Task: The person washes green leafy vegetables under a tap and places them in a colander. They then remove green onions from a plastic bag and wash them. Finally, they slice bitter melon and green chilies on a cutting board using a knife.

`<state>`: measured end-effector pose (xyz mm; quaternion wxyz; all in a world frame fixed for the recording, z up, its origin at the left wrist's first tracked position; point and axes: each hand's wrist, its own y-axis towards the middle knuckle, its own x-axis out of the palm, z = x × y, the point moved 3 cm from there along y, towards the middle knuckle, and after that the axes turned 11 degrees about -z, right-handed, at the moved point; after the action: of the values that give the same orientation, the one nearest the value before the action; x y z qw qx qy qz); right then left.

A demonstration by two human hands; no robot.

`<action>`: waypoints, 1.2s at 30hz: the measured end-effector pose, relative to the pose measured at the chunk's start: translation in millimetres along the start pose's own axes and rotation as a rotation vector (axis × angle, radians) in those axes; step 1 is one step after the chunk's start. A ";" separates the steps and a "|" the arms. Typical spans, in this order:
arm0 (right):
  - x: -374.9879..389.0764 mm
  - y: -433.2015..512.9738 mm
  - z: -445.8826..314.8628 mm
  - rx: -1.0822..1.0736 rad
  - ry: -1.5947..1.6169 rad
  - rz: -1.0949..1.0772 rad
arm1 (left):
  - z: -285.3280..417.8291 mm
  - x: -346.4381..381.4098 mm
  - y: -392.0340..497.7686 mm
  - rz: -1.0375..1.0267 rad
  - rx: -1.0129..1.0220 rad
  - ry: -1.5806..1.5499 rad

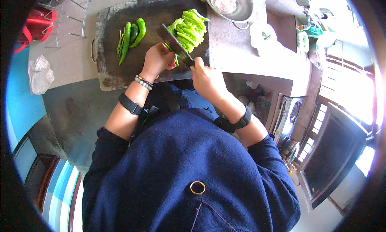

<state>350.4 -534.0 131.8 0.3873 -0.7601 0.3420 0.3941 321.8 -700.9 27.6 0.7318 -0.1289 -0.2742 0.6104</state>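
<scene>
A dark cutting board (156,66) with worn edges lies on the counter before me. My right hand (208,78) grips the handle of a cleaver (176,43), whose blade slants up and left over the board. Close against the blade, my left hand (159,60) pinches a piece of green pepper (176,60), partly hidden by fingers and blade. Cut pale-green vegetable pieces (189,29) are heaped beyond the blade, to its right. Left of my left hand lie whole green chili peppers (125,43) beside several thin green strips (119,43).
A metal bowl (245,8) with something pale inside stands beyond the board's right corner. Right of it sits a white plastic bag (263,37). At left are a wire rack (71,17), a red container (39,23) and a crumpled paper towel (41,73) at the counter's edge.
</scene>
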 end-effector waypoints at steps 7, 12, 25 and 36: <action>7.2 15.3 -8.4 0.037 -0.114 -0.073 | -6.3 -2.8 3.9 -0.020 -0.005 0.009; 9.4 32.8 -2.9 0.114 0.064 0.007 | -6.2 -3.8 3.6 0.018 0.042 0.046; 1.3 5.4 -3.8 0.064 -0.036 -0.158 | -3.2 -0.5 -2.6 -0.006 -0.007 0.029; 7.3 11.0 -0.3 0.060 0.158 0.026 | -5.3 -1.3 -0.5 -0.019 0.006 0.033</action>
<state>344.8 -540.9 122.0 0.3767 -0.7723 0.3930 0.3274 325.1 -701.5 23.2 0.7426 -0.1341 -0.2614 0.6019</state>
